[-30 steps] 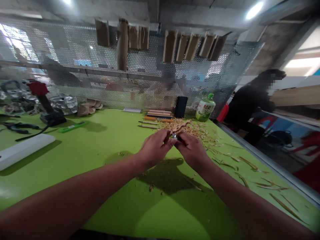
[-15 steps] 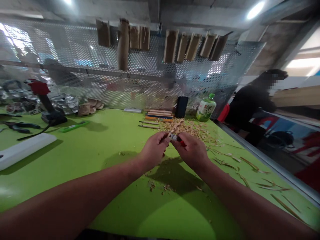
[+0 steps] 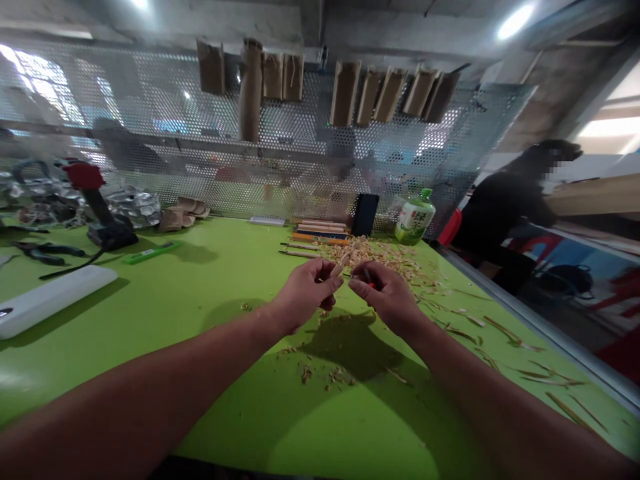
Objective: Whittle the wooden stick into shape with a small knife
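Observation:
My left hand [image 3: 310,290] is closed around a slim, pale piece of wood [image 3: 341,265], which points up and away over the shavings. Close on its right, my right hand [image 3: 383,293] curls around a small red-handled knife [image 3: 371,284]; fingers hide most of it, and its blade is hard to make out. A narrow gap separates the two hands above the green tabletop [image 3: 210,387]. Curled wood shavings [image 3: 385,257] are heaped just beyond them, and smaller chips [image 3: 335,378] lie below in my shadow.
Behind the hands lie two thin tools [image 3: 300,254], stacked sticks [image 3: 320,230], a dark upright block [image 3: 365,215] and a green-capped bottle [image 3: 415,219]. Leftward are a red-and-black power tool [image 3: 93,200], pliers [image 3: 47,253] and a white bar [image 3: 57,300]. A person [image 3: 510,207] is at right.
The hands have drawn slightly apart. The knife's metal part, earlier against the wood between my fingertips, has moved right and is mostly hidden in my right hand. The view shifted slightly.

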`<action>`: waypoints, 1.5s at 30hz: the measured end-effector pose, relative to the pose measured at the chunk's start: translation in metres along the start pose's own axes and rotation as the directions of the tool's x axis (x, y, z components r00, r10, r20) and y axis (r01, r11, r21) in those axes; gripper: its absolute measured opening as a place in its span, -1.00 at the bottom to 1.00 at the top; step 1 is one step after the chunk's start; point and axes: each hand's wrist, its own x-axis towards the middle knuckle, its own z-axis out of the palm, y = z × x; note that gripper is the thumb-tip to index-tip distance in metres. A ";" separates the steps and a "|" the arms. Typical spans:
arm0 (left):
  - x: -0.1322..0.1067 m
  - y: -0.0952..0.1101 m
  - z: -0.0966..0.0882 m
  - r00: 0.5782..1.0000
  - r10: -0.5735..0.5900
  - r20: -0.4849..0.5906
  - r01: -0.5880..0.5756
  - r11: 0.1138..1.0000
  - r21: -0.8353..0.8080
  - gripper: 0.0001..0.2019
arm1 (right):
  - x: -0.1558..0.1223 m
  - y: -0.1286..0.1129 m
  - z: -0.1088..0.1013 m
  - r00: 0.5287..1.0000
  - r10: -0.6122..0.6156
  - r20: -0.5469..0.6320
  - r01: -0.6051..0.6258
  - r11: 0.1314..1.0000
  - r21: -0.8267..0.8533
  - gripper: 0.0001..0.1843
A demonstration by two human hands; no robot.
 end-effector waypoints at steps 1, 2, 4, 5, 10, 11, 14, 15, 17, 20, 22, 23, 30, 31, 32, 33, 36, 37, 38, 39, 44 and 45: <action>-0.001 0.000 0.000 1.000 -0.001 0.015 0.000 1.000 0.015 -0.81 | 0.000 -0.001 0.001 1.000 0.017 0.005 -0.017 0.999 0.050 -0.64; -0.001 0.000 0.001 0.999 -0.007 0.036 0.007 1.000 0.026 -0.80 | -0.001 -0.002 0.002 0.999 0.032 0.010 -0.033 0.993 0.113 -0.63; -0.002 -0.001 0.002 0.997 -0.025 0.077 0.021 0.998 0.053 -0.80 | -0.002 -0.004 0.005 0.998 0.060 0.030 -0.065 0.970 0.235 -0.66; -0.002 -0.002 0.003 0.996 -0.033 0.087 0.028 0.998 0.063 -0.80 | -0.003 -0.004 0.006 0.997 0.072 0.041 -0.080 0.956 0.281 -0.67; -0.002 -0.006 0.002 0.988 -0.097 0.119 0.098 0.995 0.000 -0.70 | -0.005 -0.005 0.007 0.985 0.146 0.096 -0.174 0.880 0.443 -0.66; -0.002 -0.006 0.001 0.983 -0.115 0.143 0.121 0.992 -0.038 -0.68 | -0.005 -0.005 0.006 0.982 0.157 0.106 -0.189 0.861 0.472 -0.65; -0.002 -0.004 -0.002 0.964 -0.162 0.211 0.196 0.969 -0.151 -0.66 | -0.004 -0.004 0.004 0.979 0.176 0.105 -0.205 0.835 0.511 -0.65; -0.002 -0.003 -0.002 0.958 -0.173 0.228 0.217 0.959 -0.181 -0.67 | -0.004 -0.004 0.004 0.979 0.178 0.099 -0.203 0.834 0.512 -0.67; -0.003 -0.002 -0.002 0.947 -0.189 0.260 0.252 0.938 -0.237 -0.69 | -0.003 -0.003 0.003 0.981 0.170 0.096 -0.195 0.836 0.512 -0.70; -0.004 0.000 -0.002 0.936 -0.182 0.302 0.270 0.920 -0.284 -0.74 | -0.004 -0.001 0.002 0.981 0.165 0.098 -0.192 0.832 0.520 -0.75; -0.004 0.000 -0.002 0.937 -0.168 0.307 0.259 0.924 -0.283 -0.75 | -0.004 -0.001 0.002 0.981 0.168 0.093 -0.192 0.836 0.514 -0.72; -0.004 0.000 -0.002 0.938 -0.163 0.307 0.251 0.928 -0.277 -0.75 | -0.004 -0.002 0.002 0.982 0.162 0.093 -0.186 0.843 0.505 -0.71; -0.002 0.001 -0.003 0.960 -0.149 0.237 0.172 0.982 -0.080 -0.72 | -0.005 -0.009 0.003 0.983 0.163 0.087 -0.184 0.894 0.407 -0.73; -0.003 0.002 -0.002 0.959 -0.155 0.239 0.176 0.982 -0.072 -0.72 | -0.005 -0.008 0.003 0.981 0.174 0.083 -0.193 0.890 0.413 -0.76; -0.003 0.003 -0.002 0.956 -0.162 0.245 0.185 0.980 -0.073 -0.72 | -0.005 -0.008 0.003 0.980 0.180 0.086 -0.200 0.884 0.423 -0.77; -0.004 0.004 -0.002 0.954 -0.166 0.250 0.191 0.979 -0.077 -0.73 | -0.005 -0.008 0.003 0.979 0.184 0.089 -0.205 0.878 0.432 -0.78; -0.006 0.007 -0.001 0.955 -0.161 0.248 0.185 0.979 -0.079 -0.73 | -0.005 -0.007 0.003 0.981 0.169 0.096 -0.194 0.881 0.432 -0.73; -0.006 0.006 -0.001 0.958 -0.155 0.242 0.177 0.981 -0.075 -0.73 | -0.006 -0.007 0.004 0.983 0.157 0.093 -0.182 0.888 0.423 -0.72; -0.006 0.006 0.000 0.961 -0.147 0.235 0.167 0.984 -0.066 -0.72 | -0.006 -0.007 0.004 0.985 0.147 0.089 -0.170 0.897 0.408 -0.71; -0.006 0.005 0.000 0.964 -0.140 0.228 0.155 0.987 -0.051 -0.72 | -0.006 -0.008 0.004 0.988 0.135 0.080 -0.156 0.907 0.390 -0.71; -0.004 0.001 0.000 0.971 -0.126 0.205 0.132 0.991 -0.017 -0.73 | -0.004 -0.006 0.003 0.997 0.074 0.029 -0.079 0.965 0.249 -0.79; -0.004 0.001 0.000 0.970 -0.125 0.209 0.132 0.991 -0.019 -0.73 | -0.004 -0.005 0.003 0.998 0.066 0.024 -0.070 0.969 0.236 -0.81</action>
